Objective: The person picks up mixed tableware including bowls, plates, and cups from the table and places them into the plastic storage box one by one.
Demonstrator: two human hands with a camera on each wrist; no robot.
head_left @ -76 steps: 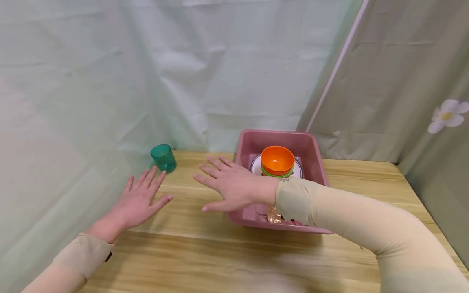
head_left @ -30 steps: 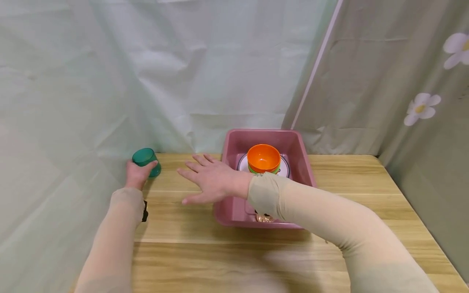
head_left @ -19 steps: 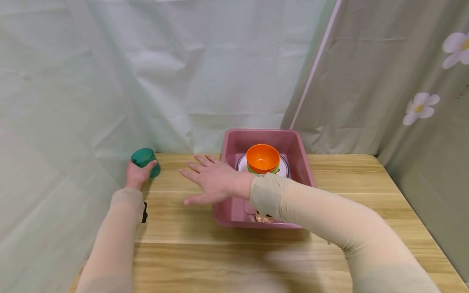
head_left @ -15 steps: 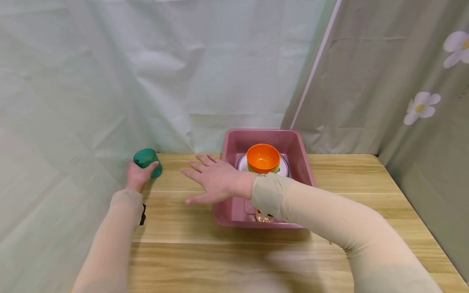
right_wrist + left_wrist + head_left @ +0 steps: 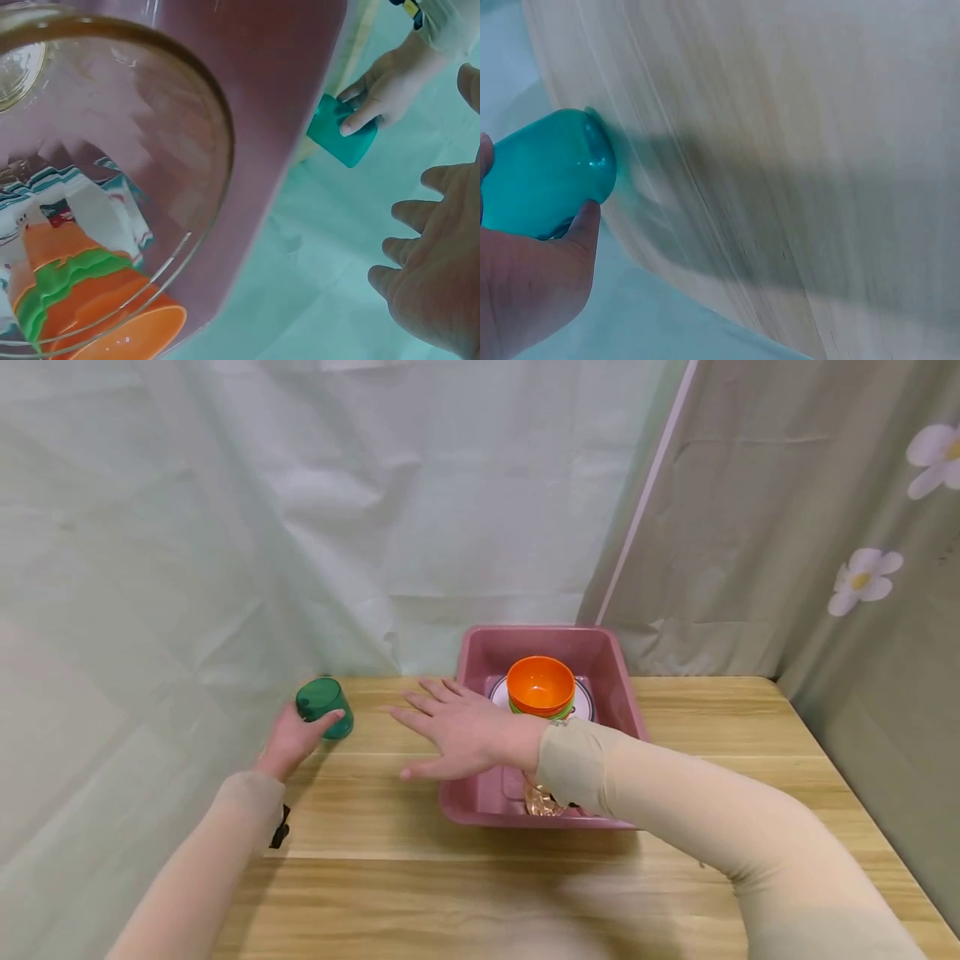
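Observation:
My left hand (image 5: 292,742) grips a translucent teal cup (image 5: 322,697) at the far left of the wooden table, thumb on its near side and fingers round the back. In the left wrist view the cup (image 5: 551,169) is seen from its side, its base close to the tabletop. My right hand (image 5: 474,737) is spread flat, palm down, over the left side of a pink basin (image 5: 480,817), holding nothing. Inside the basin, a stack of orange and green bowls (image 5: 540,685) rests on a white plate (image 5: 585,702) with a dark rim line.
An amber-tinted clear glass (image 5: 542,802) is in the near part of the basin, partly hidden by my right sleeve; its rim looms large in the right wrist view. Pale curtains (image 5: 480,510) hang behind the table (image 5: 390,893) and along both sides.
My left hand reached the teal cup and took hold of it; over the last half second hand and cup shifted right and slightly nearer. My right hand stayed spread, drifting slightly right.

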